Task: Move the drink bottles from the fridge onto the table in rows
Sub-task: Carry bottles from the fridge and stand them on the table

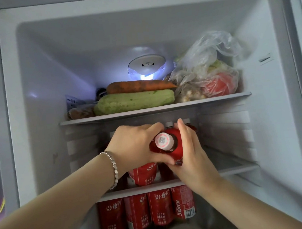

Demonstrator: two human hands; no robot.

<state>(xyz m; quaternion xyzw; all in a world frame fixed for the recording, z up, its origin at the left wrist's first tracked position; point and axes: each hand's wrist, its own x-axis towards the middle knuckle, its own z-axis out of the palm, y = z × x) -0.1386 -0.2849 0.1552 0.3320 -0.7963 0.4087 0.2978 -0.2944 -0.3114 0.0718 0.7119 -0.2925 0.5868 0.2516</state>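
Note:
A red juice bottle (174, 150) with a white cap tilts toward me above the middle fridge shelf (231, 170). My left hand (133, 145) grips its left side, thumb curled under it. My right hand (188, 151) wraps round its right side. More red bottles (145, 174) stand on that shelf behind and below my hands, with white caps showing at the back. Another row of red bottles (146, 210) stands under the shelf. The table is out of view.
The upper shelf (218, 98) carries a green squash (134, 102), a carrot (140, 85) and a plastic bag of vegetables (207, 72). The fridge lamp (146, 66) glows at the back. White fridge walls close in on both sides.

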